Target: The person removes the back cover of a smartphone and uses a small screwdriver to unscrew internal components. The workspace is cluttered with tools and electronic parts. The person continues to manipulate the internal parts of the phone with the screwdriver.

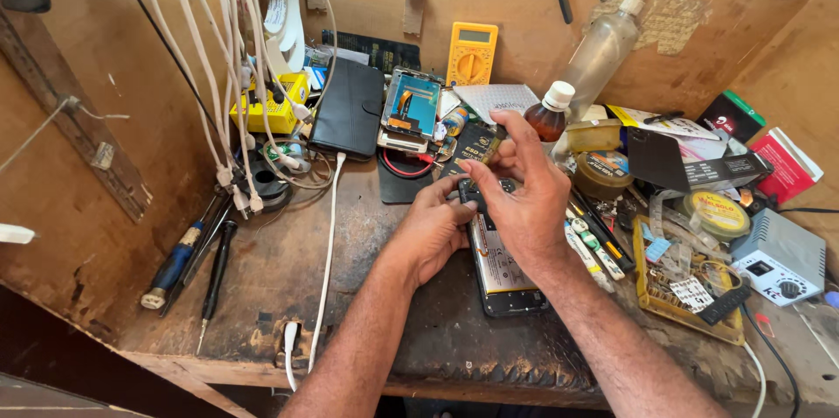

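Phone [505,271] lies flat, back cover off, on the worn wooden bench [262,287]; its pale battery and dark rim are exposed below the hands.

Left hand [433,230], at the phone's upper left edge, curls its fingers against the top end, likely to steady the body.

Right hand [524,195], over the phone's top, pinches a thin tool [491,149] between thumb and 2 fingers; the tip is hidden, so contact is uncertain.

Beyond the phone: yellow multimeter [472,52] against the back wall.

Right of the phone: amber bottle [549,112], glossy, white cap.

Far left of the phone: 2 screwdrivers [188,265], matte handles.
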